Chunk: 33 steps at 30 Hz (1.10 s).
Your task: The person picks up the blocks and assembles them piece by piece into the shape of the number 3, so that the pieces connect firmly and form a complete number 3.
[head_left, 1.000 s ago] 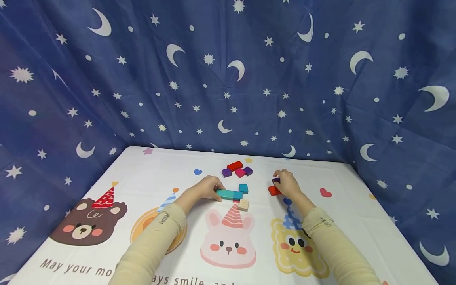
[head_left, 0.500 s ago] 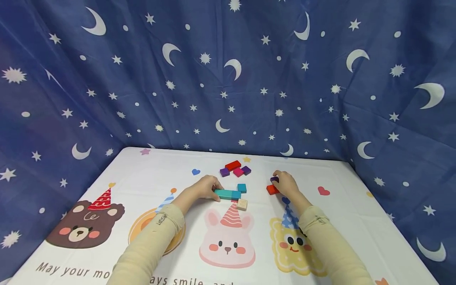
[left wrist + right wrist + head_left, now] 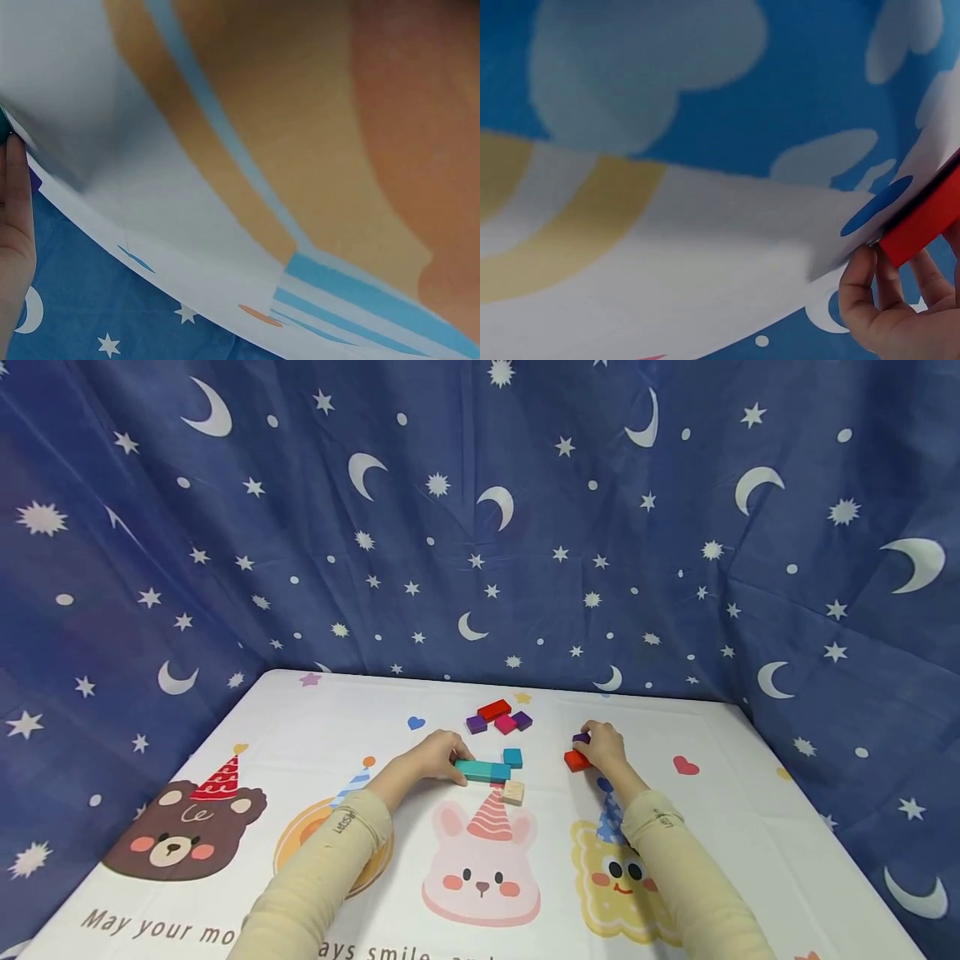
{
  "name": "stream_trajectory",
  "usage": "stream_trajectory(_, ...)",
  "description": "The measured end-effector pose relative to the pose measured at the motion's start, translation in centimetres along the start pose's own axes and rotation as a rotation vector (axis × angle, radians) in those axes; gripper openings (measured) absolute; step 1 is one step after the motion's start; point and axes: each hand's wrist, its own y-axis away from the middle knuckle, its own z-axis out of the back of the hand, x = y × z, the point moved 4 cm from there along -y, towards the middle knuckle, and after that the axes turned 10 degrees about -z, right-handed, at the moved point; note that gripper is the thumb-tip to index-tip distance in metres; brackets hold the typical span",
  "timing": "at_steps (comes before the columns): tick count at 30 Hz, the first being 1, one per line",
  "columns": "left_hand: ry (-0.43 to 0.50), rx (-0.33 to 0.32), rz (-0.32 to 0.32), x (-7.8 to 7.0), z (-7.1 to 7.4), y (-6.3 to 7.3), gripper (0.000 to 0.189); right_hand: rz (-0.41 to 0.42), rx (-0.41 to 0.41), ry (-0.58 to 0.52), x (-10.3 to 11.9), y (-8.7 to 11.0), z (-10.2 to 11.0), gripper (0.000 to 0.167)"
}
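Observation:
In the head view my left hand (image 3: 438,755) pinches the left end of a long teal block (image 3: 474,770) lying on the table. A blue block (image 3: 501,772) adjoins its right end. Another blue block (image 3: 513,757) sits just behind, and a pale wooden block (image 3: 513,792) in front. Over to the right, my right hand (image 3: 606,747) has curled fingers on a small purple block (image 3: 581,738). A red block (image 3: 576,761) lies against it, partly under the hand. The right wrist view shows this red block (image 3: 924,217) close beside the fingers; the thumb's exact contact is hard to tell.
Farther back lie a long red block (image 3: 494,709), a pink block (image 3: 506,724) and two purple blocks, one at the left (image 3: 476,724). A white printed cloth (image 3: 360,702) covers the table. A blue starry curtain (image 3: 420,527) stands behind.
My right wrist and forearm have swung slightly left, with the fingers still at the purple block. My left hand and the blocks stay put; the head view shifts a little.

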Motion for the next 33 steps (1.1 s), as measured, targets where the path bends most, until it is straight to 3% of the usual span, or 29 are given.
stream_trajectory(18,-0.002,-0.010,0.010,-0.2,-0.1,0.2,0.032,-0.120,0.014,-0.016,0.5,0.7,-0.6,0.032)
stream_trajectory(26,0.008,-0.023,0.029,-0.1,-0.1,0.2,0.032,-0.091,-0.023,-0.017,0.7,0.8,-0.7,0.029)
stream_trajectory(33,0.005,-0.029,-0.010,-0.2,0.0,0.1,0.033,-0.057,-0.064,-0.069,0.6,1.1,-0.5,0.031)
